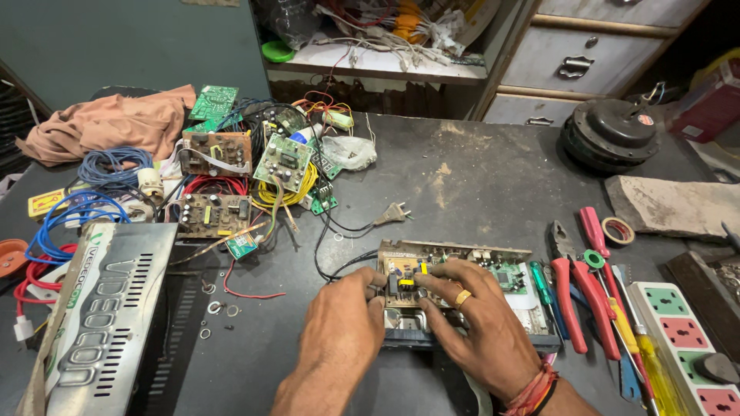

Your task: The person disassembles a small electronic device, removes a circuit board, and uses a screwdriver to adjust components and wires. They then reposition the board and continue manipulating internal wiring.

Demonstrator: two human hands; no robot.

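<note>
An open electronic device (462, 266) with a brown circuit board and a small green board lies on the dark workbench in front of me. My left hand (339, 323) rests on its left edge, fingertips touching the brown board. My right hand (474, 316), with a ring on one finger and thread bands at the wrist, covers the middle of the board, fingers pressed on its components. A black power cable with a plug (393, 213) runs off the device's left side. What lies under my fingers is hidden.
A silver vented metal cover (108, 308) lies at the left. Several loose circuit boards (284, 163), wire coils (77, 212) and a cloth (108, 123) crowd the back left. Red pliers (574, 289), screwdrivers, a tape roll (618, 230) and a power strip (686, 339) sit right; a fan motor (609, 135) back right.
</note>
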